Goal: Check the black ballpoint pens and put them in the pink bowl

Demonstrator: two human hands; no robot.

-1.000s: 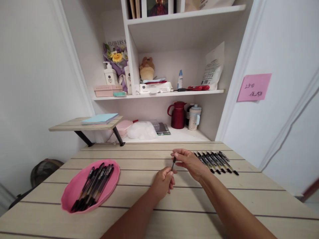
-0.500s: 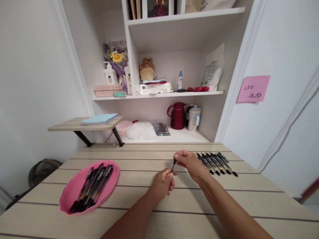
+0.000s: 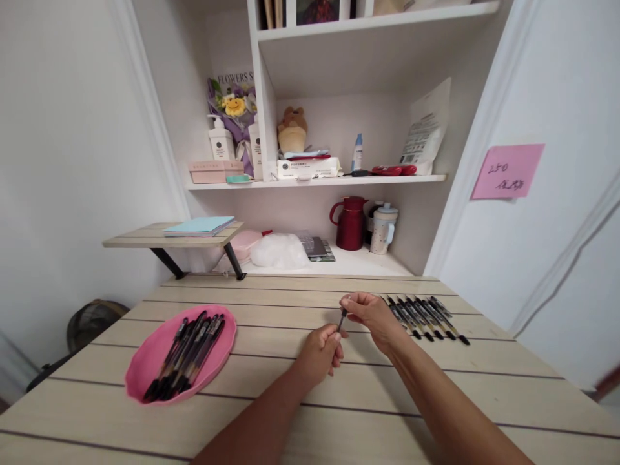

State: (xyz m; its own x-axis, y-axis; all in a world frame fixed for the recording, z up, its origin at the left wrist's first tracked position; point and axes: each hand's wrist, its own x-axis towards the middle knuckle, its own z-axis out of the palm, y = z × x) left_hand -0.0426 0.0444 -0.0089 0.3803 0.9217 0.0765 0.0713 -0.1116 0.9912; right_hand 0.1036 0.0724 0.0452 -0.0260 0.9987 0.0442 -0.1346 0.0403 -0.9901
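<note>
My left hand (image 3: 323,349) is closed round the lower end of a black pen (image 3: 342,318) held upright over the wooden table (image 3: 310,387). My right hand (image 3: 371,313) pinches the pen's top end with thumb and fingers. Just right of my right hand lies a row of several black pens (image 3: 426,316) side by side on the table. At the left a pink oval tray (image 3: 145,368) holds several more black pens (image 3: 188,352).
Behind the table stands a white shelf unit with a red jug (image 3: 349,223), a mug (image 3: 384,228), bottles and a bouquet. A small wooden stand (image 3: 165,240) carries a blue notebook. A pink note (image 3: 507,170) sticks on the right wall.
The view has shifted a little to the left, so everything sits slightly further right. My right hand's fingers have closed tighter on the pen's top; both hands stay in place.
</note>
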